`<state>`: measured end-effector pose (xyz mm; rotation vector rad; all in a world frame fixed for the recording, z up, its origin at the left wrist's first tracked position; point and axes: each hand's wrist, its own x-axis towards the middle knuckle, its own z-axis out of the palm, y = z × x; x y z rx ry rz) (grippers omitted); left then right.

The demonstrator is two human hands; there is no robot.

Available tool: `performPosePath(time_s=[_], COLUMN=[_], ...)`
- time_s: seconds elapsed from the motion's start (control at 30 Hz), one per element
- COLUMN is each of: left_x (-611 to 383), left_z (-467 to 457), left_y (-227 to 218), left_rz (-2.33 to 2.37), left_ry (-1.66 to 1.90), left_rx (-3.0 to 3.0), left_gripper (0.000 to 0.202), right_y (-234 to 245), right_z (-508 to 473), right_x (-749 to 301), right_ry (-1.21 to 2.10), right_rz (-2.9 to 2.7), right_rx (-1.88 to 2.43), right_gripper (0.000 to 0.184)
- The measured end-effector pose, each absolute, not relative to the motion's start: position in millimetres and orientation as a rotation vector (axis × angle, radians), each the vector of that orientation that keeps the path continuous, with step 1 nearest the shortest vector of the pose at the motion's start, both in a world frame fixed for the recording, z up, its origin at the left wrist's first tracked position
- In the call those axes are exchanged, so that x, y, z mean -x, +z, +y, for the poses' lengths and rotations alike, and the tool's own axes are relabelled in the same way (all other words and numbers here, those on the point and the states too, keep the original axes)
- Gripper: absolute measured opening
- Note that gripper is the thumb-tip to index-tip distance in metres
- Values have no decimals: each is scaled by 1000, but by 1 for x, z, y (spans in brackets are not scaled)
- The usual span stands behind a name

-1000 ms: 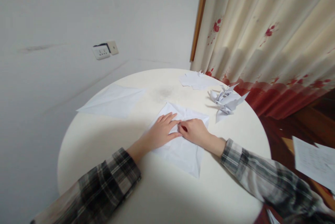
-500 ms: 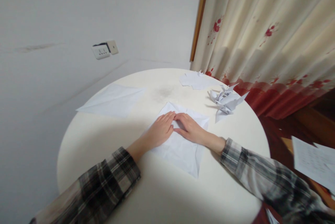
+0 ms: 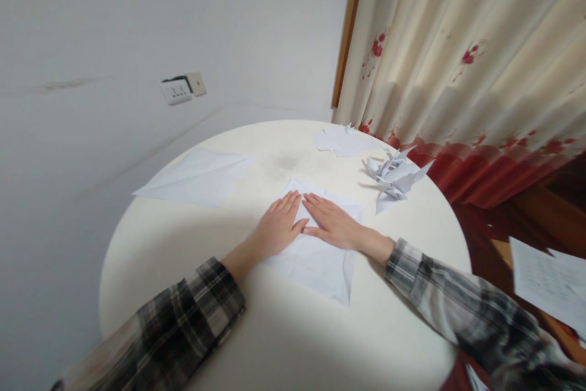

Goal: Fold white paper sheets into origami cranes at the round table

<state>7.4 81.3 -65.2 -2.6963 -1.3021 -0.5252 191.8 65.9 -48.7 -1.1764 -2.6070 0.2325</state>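
Observation:
A folded white paper sheet [image 3: 320, 260] lies in the middle of the round cream table [image 3: 183, 269]. My left hand [image 3: 277, 226] rests flat on its left part, fingers stretched out and together. Beside it, my right hand [image 3: 332, 220] also lies flat on the paper, fingers extended toward the far corner. The two hands touch at the thumbs. Neither hand grips anything.
Another white sheet [image 3: 196, 177] lies at the table's far left. A folded paper crane [image 3: 396, 177] and a torn scrap of paper [image 3: 341, 139] sit at the far right. A flowered curtain [image 3: 458, 61] hangs behind; printed pages [image 3: 547, 281] lie at the right edge.
My right hand has opened from a loose fist into a flat palm and slid forward over the paper. My left hand has shifted slightly forward too.

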Motion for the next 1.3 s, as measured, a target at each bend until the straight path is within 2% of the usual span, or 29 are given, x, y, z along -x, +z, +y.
performPosePath(time_s=[0.87, 1.07, 1.3], left_x=[-2, 0, -1], left_z=[67, 67, 66], left_y=[-55, -49, -40], left_rz=[-1421, -1273, -1283], left_ry=[-401, -473, -514], left_rx=[2664, 2765, 2668], left_gripper=[54, 37, 44], right_y=[-49, -53, -41], right_z=[93, 94, 85], right_x=[-227, -228, -216], right_ry=[122, -73, -173], right_rz=[-2499, -2294, -2283], right_rx=[1556, 1602, 1432], right_gripper=[74, 67, 55])
